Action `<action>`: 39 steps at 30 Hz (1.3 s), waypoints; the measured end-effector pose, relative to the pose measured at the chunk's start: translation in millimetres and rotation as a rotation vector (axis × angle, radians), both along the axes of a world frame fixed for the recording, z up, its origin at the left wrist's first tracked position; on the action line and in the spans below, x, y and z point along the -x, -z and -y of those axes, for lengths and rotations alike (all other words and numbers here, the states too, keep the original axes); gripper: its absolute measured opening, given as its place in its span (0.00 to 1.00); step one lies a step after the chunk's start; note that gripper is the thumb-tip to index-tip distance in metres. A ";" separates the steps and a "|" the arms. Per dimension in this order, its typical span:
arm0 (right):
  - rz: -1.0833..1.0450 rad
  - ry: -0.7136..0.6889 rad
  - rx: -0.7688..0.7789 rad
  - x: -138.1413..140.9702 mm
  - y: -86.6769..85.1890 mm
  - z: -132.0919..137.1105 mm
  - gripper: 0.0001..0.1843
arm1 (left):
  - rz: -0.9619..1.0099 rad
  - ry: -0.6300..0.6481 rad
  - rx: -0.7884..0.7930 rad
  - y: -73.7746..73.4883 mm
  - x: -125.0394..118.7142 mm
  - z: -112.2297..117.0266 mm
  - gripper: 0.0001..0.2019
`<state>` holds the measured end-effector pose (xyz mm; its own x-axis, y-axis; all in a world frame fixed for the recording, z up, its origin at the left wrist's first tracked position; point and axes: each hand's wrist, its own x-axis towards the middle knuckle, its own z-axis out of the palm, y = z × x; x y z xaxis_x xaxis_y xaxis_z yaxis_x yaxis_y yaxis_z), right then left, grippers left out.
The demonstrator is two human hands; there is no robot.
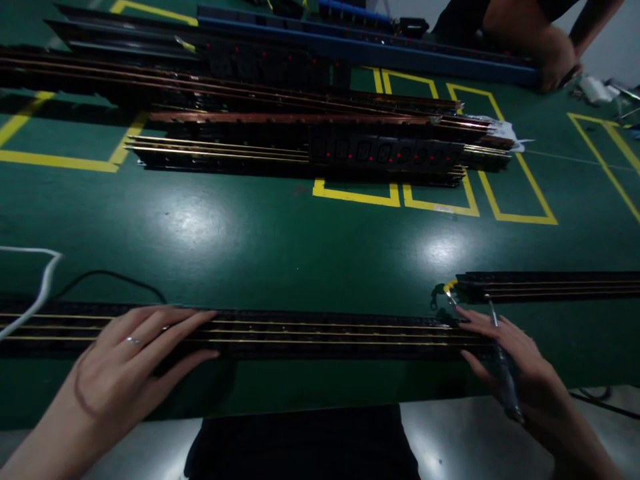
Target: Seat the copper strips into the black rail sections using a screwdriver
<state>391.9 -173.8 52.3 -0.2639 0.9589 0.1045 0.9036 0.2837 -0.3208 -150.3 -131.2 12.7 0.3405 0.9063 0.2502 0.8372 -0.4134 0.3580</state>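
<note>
A long black strip with thin brass rails [320,333] lies along the near side of the green table. My left hand [135,353] is laid over its left part, fingers on the far side and thumb on the near edge, gripping it. At the strip's right end, my right hand [505,340] straddles it with fingers and thumb. A slim tool like a screwdriver [507,387], with a metal shaft and dark handle, is tucked in that hand, handle towards me. Just beyond the fingertips is a small yellow-ended piece [450,287]; its kind is unclear.
Another black railed strip [560,288] lies at right. A pile of similar strips [300,133] crosses the back, before a long blue bar [360,50]. Yellow tape outlines [440,209] mark the green table [300,240]. A white cable [47,280] is at left. Another person's hand [557,63] is at top right.
</note>
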 end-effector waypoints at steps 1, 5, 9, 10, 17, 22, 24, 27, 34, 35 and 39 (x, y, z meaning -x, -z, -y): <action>-0.029 0.015 0.020 3.6 -5.7 -0.2 0.20 | -0.050 0.075 -0.009 -0.1 -8.8 -1.3 0.20; -0.226 -0.006 0.025 74.4 -18.3 -8.0 0.22 | -0.108 0.178 -0.027 -4.1 -69.5 -2.3 0.22; -0.201 -0.205 -0.013 158.0 1.1 -21.6 0.30 | -0.075 0.241 -0.093 -7.6 -143.8 7.5 0.19; -0.234 -0.172 -0.023 168.6 7.2 -24.1 0.25 | -0.091 0.260 -0.111 -10.3 -157.5 11.1 0.19; -0.253 -0.105 0.000 132.3 21.7 -21.9 0.18 | -0.227 0.254 -0.006 -40.8 -105.1 11.9 0.21; -0.173 -0.107 0.024 55.3 14.9 -11.9 0.21 | -0.223 0.081 0.156 -25.7 -22.2 3.7 0.21; -0.200 -0.114 0.091 43.6 5.2 -9.6 0.24 | -0.109 0.142 0.192 -17.1 -31.6 5.9 0.20; -0.279 -0.090 0.092 69.6 -5.9 -11.0 0.26 | -0.024 0.183 0.207 -10.3 -89.0 10.1 0.20; -0.169 -0.129 -0.153 124.6 18.4 -10.9 0.16 | 0.266 0.447 0.147 -23.5 -216.2 6.4 0.19; -0.152 -0.134 -0.176 112.7 21.5 -9.6 0.15 | 0.306 0.488 0.137 -28.7 -218.6 4.7 0.18; -0.100 -0.189 -0.199 52.9 25.7 -4.3 0.18 | 0.290 0.403 0.125 -45.4 -186.4 -0.1 0.16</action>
<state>339.0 -169.5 26.6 -0.4151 0.8516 0.3201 0.7951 0.5106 -0.3272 36.1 -131.2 58.1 0.6016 0.7464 0.2844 0.4787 -0.6220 0.6197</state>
